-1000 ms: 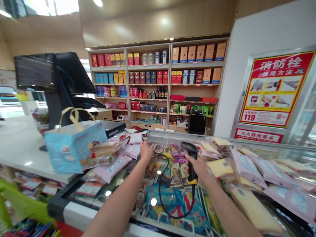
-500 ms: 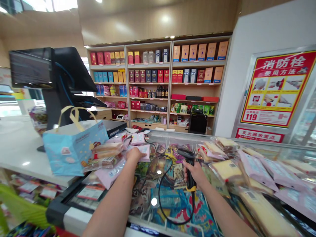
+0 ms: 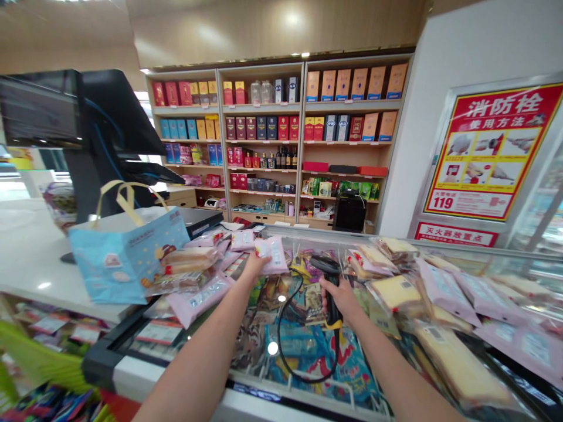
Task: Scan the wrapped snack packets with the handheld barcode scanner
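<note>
Head view: light-blue handled bag [image 3: 127,258] stood by the glass-topped freezer's [image 3: 145,375] left end. Left hand [image 3: 253,268] pinched a pale-pink plastic packet [image 3: 273,255] over the freezer; right hand [image 3: 347,300], apart, gripped a black-and-yellow handheld scanner [image 3: 324,265] above its middle. Red-and-yellow poster [image 3: 497,152], behind freezer right, read "消防栓 使用方法", "119". Packet print illegible.

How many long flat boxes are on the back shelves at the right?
3, in a row on one shelf: a red box on the left, a black box in the middle, a reddish box on the right. Any behind them would be hidden.
</note>
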`<state>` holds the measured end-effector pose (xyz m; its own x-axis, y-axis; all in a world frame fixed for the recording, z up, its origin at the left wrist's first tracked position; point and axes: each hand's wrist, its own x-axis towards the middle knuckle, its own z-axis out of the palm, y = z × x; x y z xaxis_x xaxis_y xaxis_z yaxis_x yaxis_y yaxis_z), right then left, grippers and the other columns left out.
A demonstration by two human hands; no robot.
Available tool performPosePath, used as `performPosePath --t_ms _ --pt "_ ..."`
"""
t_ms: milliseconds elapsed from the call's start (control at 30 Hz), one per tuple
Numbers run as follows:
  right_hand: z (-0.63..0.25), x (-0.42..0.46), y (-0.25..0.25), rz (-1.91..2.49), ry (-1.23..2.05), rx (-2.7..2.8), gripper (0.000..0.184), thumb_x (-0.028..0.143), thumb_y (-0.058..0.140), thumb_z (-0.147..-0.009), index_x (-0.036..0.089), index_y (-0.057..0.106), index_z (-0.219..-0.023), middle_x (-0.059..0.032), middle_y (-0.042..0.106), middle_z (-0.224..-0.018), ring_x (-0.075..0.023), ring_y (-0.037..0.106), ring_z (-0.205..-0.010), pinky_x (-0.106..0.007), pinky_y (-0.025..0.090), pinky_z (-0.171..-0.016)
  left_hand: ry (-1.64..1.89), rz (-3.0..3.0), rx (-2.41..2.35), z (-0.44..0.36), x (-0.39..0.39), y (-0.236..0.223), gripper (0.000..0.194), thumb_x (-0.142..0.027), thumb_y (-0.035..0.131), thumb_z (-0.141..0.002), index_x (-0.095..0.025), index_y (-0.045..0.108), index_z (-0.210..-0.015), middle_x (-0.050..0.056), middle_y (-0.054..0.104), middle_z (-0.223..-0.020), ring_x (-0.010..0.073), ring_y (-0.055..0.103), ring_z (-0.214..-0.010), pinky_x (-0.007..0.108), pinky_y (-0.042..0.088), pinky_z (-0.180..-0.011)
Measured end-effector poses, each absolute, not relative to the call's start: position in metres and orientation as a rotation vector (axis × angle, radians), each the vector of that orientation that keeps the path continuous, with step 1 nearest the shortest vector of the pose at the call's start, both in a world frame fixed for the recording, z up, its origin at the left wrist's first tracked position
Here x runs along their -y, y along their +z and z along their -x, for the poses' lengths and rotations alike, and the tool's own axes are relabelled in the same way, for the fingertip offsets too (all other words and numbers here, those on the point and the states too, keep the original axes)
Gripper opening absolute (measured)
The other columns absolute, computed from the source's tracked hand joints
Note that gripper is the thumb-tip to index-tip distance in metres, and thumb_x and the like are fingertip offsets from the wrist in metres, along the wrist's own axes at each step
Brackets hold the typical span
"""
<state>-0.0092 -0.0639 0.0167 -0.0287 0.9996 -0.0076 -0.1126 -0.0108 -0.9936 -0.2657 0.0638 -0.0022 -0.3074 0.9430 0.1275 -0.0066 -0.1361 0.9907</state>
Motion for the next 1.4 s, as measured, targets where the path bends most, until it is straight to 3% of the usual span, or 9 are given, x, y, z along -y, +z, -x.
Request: performPosePath --t_ms 133,267,1167,1400 --pt "0.011 0.066 0.020 1.068 1.296 1.190 0.036 0.045 0.074 -0.061 0.022 0.052 -0.077 0.0068 0.053 -0.048 -0.0119 0.049 -0.037 -0.026 0.045 -0.039 1.609 -0.939 -1.056 0.230 -0.056 -0.005 0.040 -0.012 0.084 -0.053 -0.014 0.064 -0.088 0.007 0.074 -0.080 0.0226 0.071 -0.076 0.034 0.057 -0.075" --pt "0.013 0.066 0.018 1.037 1.323 1.240 0.040 0.049 0.074 -0.058 0.021 0.051 -0.076 0.0070 0.053 -0.050 -0.0103 0.048 -0.037 -0.025 0.045 -0.037 1.626 -0.844 -0.964 0.210 -0.050 -0.008 0.031 -0.020 0.082 -0.062 -0.013 0.066 -0.088 0.008 0.074 -0.079 0.0225 0.072 -0.074 0.036 0.058 -0.074" --pt "0.018 0.069 0.009 1.116 1.355 1.418 0.035 0.048 0.068 -0.063 0.020 0.050 -0.073 0.0077 0.052 -0.047 -0.0094 0.049 -0.036 -0.024 0.046 -0.039 1.812 -0.899 -1.042 0.206 -0.053 -0.016 0.028 -0.019 0.073 -0.061 -0.012 0.069 -0.088 0.008 0.076 -0.087 0.0202 0.069 -0.078 0.031 0.055 -0.072" --pt "0.020 0.065 0.003 1.108 1.338 1.409 0.037 0.048 0.067 -0.062 0.021 0.051 -0.080 0.0083 0.053 -0.051 -0.0103 0.050 -0.037 -0.024 0.046 -0.039 1.794 -0.897 -1.064 0.205 -0.052 -0.015 0.029 -0.022 0.077 -0.061 -0.013 0.069 -0.087 0.008 0.076 -0.086 0.0213 0.070 -0.079 0.032 0.056 -0.072"
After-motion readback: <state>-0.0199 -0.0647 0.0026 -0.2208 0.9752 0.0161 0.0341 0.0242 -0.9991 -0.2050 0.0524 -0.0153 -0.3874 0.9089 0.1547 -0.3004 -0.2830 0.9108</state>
